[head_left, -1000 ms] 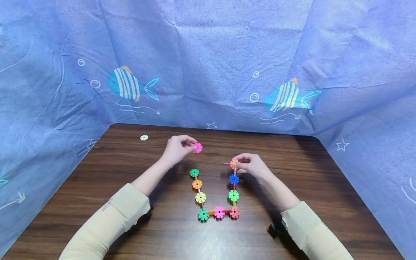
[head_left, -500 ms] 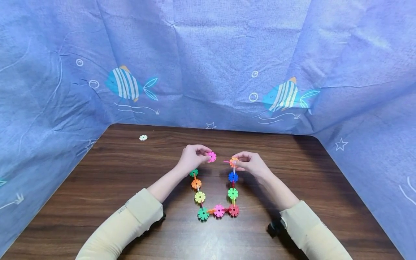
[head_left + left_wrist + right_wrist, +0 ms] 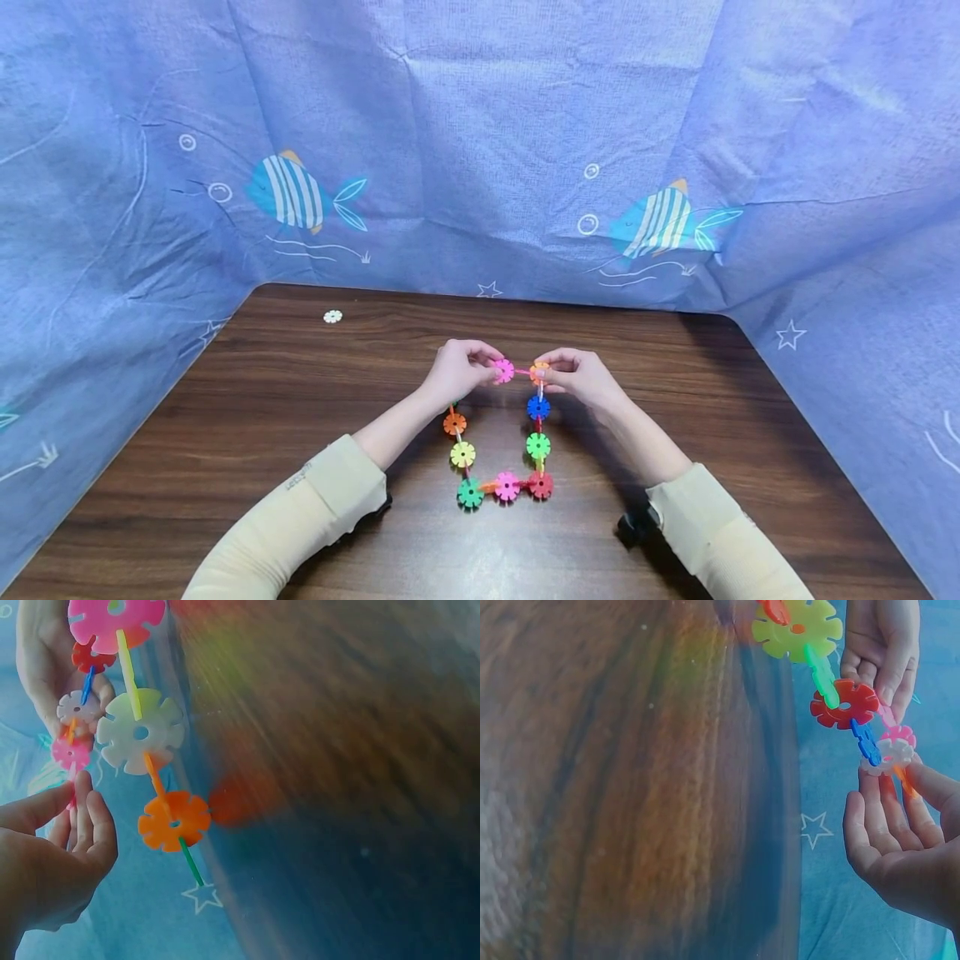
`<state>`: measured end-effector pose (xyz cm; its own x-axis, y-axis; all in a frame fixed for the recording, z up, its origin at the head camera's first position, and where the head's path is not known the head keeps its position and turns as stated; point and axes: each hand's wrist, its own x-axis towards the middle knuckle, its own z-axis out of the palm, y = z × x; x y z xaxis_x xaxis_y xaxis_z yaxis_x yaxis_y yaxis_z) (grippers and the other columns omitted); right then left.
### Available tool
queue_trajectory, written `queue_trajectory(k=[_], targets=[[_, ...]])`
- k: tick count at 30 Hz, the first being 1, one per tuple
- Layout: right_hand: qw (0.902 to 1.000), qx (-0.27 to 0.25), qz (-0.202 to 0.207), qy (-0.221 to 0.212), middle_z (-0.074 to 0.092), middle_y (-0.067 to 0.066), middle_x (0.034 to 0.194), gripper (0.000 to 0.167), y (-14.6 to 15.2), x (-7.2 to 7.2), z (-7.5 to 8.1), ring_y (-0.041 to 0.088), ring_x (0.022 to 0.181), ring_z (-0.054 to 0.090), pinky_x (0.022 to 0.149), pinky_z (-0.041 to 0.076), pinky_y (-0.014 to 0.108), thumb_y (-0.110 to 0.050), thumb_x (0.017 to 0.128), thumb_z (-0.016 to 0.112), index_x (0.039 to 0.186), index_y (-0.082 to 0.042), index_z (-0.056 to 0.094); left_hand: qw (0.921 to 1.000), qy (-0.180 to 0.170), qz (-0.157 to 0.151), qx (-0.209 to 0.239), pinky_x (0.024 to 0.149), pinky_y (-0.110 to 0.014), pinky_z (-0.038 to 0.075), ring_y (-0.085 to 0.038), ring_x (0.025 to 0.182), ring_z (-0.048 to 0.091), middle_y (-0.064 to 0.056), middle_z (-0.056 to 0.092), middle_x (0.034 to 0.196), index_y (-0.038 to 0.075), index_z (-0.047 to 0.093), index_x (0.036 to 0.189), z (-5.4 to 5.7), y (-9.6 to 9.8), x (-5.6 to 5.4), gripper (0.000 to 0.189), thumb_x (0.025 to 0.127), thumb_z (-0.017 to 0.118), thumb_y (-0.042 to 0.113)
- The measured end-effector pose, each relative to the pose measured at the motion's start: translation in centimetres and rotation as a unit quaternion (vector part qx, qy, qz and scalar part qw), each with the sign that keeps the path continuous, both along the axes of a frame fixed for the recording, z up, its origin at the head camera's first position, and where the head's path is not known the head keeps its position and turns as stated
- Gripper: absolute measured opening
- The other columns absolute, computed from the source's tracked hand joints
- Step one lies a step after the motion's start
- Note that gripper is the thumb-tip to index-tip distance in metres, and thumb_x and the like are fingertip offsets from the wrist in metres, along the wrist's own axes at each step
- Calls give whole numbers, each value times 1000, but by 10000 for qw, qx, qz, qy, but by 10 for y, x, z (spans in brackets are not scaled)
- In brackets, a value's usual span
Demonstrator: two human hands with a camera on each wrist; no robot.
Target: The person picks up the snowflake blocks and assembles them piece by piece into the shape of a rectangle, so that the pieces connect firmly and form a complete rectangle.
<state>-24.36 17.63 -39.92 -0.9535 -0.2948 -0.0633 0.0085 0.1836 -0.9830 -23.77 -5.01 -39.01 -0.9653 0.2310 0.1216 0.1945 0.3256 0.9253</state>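
Note:
Notched plastic snowflake discs form a chain over the table, with a yellow disc (image 3: 462, 455), a green disc (image 3: 470, 494) and a blue disc (image 3: 538, 407) among them. Thumb and fingers of my left hand (image 3: 459, 372) pinch a bright pink disc (image 3: 504, 371). My right hand (image 3: 582, 380) pinches an orange disc (image 3: 539, 372) at the far end of the chain's right side. Between these two, another pink disc (image 3: 522, 372) shows edge-on, its left end right at the held pink one. My left hand hides the far end of the chain's left side.
One loose white disc (image 3: 333, 317) lies at the table's back left. Behind the brown wooden table (image 3: 750, 442) hangs a blue cloth (image 3: 480, 167) with printed fish. A black object (image 3: 633, 529) is at my right sleeve's cuff.
My left hand has moved right and slightly nearer with the pink disc, up to the edge-on pink disc by the orange one. My right hand has barely moved.

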Motion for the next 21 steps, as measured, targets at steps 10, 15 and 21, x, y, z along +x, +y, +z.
queue_trajectory(k=[10, 15, 21], targets=[[9993, 184, -35, 311, 70, 2, 81, 31, -3, 0, 1, 10, 75, 67, 82, 53, 46, -7, 84, 70, 108, 11, 61, 9976, 479, 10, -491, 54, -21, 50, -11, 62, 61, -4, 70, 75, 7, 75, 91, 0, 2, -3, 14, 78, 73, 4], [9987, 257, -157, 415, 71, 3, 82, 31, -4, 0, 2, 7, 74, 67, 76, 56, 33, -7, 83, 71, 108, 11, 63, 9966, 564, 3, -601, 54, -21, 47, -19, 70, 63, -3, 71, 79, 9, 75, 92, 0, 3, -3, 12, 80, 73, 7], [9982, 408, -287, 325, 72, 4, 83, 32, -4, 1, 3, 6, 75, 66, 79, 55, 35, -9, 83, 72, 109, 9, 64, 9982, 379, 138, -434, 54, -21, 47, -11, 65, 60, -3, 71, 78, 9, 75, 91, -1, 5, 0, 12, 80, 73, 6]])
